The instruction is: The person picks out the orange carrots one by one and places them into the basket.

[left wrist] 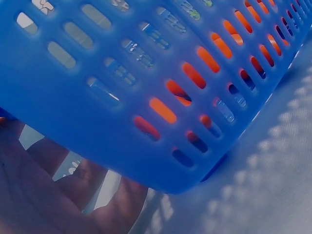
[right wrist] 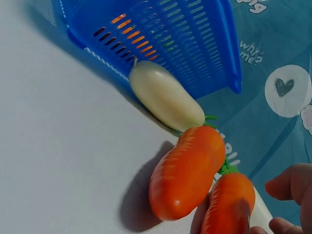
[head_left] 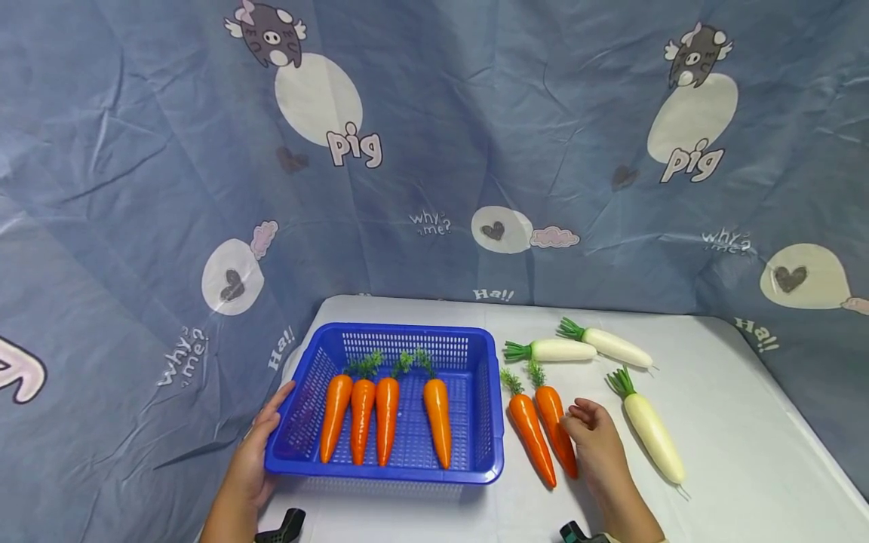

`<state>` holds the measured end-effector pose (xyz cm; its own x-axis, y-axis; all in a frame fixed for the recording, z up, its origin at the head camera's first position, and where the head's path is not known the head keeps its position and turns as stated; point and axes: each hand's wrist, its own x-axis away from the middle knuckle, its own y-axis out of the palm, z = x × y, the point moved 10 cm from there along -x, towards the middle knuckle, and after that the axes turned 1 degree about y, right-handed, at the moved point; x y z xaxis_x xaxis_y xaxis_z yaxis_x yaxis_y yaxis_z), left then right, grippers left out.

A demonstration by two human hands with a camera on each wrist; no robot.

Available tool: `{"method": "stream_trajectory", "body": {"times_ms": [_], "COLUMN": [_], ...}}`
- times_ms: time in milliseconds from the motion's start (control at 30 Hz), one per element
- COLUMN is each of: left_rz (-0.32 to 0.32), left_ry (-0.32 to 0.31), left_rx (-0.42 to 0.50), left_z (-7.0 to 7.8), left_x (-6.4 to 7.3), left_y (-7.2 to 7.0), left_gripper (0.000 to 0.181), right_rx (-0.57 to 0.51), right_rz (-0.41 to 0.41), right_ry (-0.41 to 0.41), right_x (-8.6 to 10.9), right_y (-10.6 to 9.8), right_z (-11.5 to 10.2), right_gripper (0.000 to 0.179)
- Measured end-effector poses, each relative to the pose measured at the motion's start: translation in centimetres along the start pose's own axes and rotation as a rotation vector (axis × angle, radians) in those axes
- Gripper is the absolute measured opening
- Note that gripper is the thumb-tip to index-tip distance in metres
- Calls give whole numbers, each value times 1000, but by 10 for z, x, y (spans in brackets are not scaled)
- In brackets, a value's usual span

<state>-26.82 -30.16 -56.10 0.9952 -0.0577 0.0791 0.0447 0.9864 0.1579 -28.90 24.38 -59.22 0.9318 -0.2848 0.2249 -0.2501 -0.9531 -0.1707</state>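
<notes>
A blue plastic basket [head_left: 380,478] holds several orange carrots [head_left: 387,422] with leafy green tops. My left hand [head_left: 256,452] rests along its left side, fingers extended; the left wrist view shows those fingers [left wrist: 119,204] by the wall's lower edge. Two more carrots lie right of the basket, a left one [head_left: 532,440] and a right one [head_left: 558,430]. Over the right carrot hovers my right hand [head_left: 597,445], fingers loosely bent. In the right wrist view its thumb [right wrist: 287,185] stands apart from the nearer carrot [right wrist: 229,204], and nothing is gripped.
Behind the loose carrots lie two white radishes, one [head_left: 560,349] close to the basket and one [head_left: 618,348] farther back. A third radish [head_left: 655,437] is right of my right hand. A blue printed cloth [head_left: 434,151] hangs behind the white table [head_left: 740,452].
</notes>
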Motion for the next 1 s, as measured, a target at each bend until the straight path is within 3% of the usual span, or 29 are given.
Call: {"method": "stream_trajectory", "body": {"times_ms": [233,567,1000], "left_rz": [-23,-16,-25], "left_ry": [25,12,35], "left_rx": [5,18,15], "left_z": [1,2,2], "left_x": [2,1,2], "left_y": [0,1,1], "left_gripper": [56,55,55], "right_rx": [63,133,175], "right_rz": [-20,-24,-53], "right_ry": [-11,-25,-33], "right_x": [1,0,-1], "right_y": [2,4,7], "right_z": [2,3,-1], "right_gripper": [61,59,59]}}
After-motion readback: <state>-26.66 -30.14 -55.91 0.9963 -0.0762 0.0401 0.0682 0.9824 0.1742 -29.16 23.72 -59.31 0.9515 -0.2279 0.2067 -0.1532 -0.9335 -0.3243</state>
